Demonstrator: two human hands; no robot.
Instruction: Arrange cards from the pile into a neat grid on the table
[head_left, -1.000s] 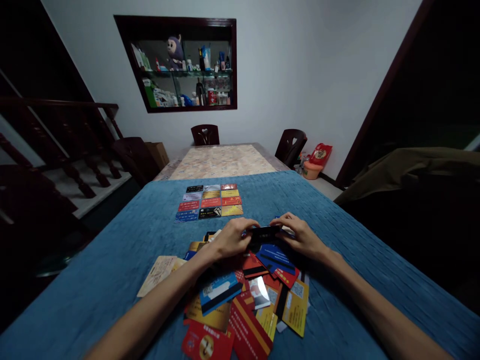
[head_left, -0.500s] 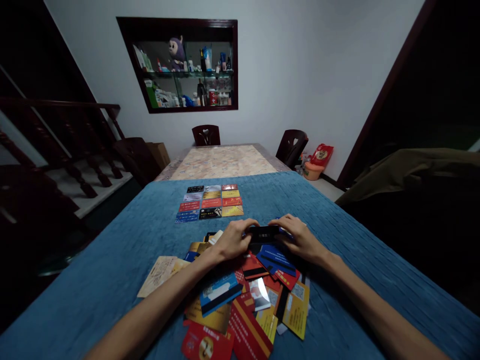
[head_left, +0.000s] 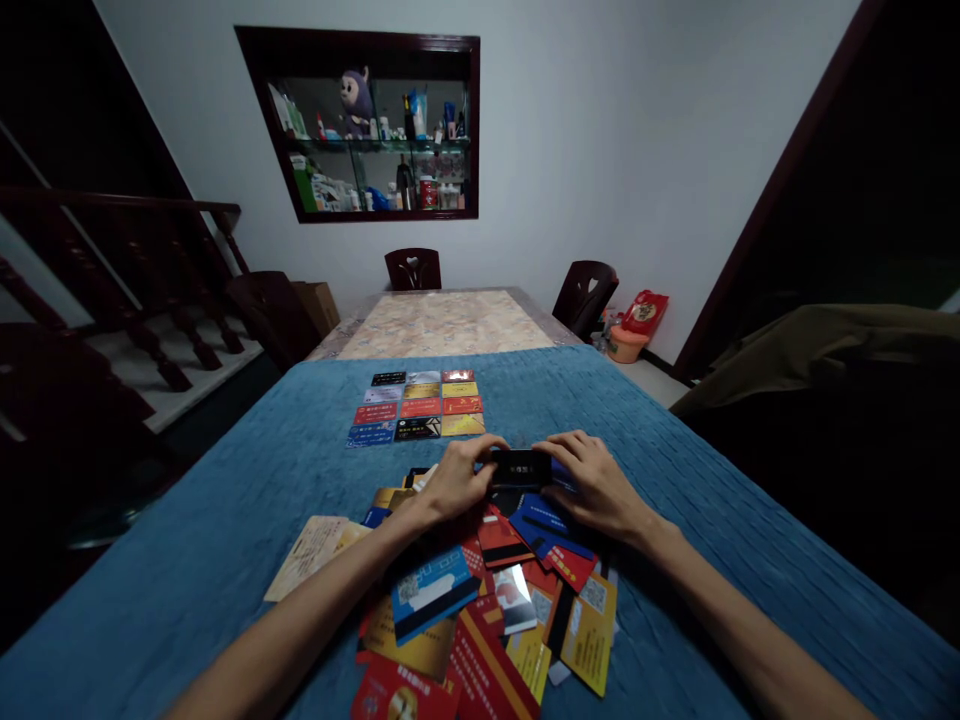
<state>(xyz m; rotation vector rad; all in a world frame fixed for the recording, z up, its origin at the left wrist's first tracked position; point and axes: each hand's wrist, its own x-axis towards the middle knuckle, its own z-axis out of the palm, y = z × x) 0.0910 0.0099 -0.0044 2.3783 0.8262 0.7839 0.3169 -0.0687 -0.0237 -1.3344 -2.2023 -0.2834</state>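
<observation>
Holding a black card (head_left: 520, 467) between them, your left hand (head_left: 457, 480) and right hand (head_left: 589, 482) pinch its two short ends, fingers closed on it, just above the far edge of the loose pile (head_left: 487, 600). The card sits level, face toward you, near the middle of the blue cloth (head_left: 225, 560) that covers the table. Beneath your wrists the pile spreads toward the near edge: red, yellow, blue and black cards overlapping at all angles, with a blue one (head_left: 431, 590) lying on top at the left and a beige one (head_left: 307, 555) apart at the pile's left side. Farther out, toward the cloth's far edge, a tidy grid (head_left: 416, 405) of cards lies in rows, well apart from your hands. Beyond the cloth the tabletop shows a pale pattern, with two chairs (head_left: 412, 268) at its far end.
</observation>
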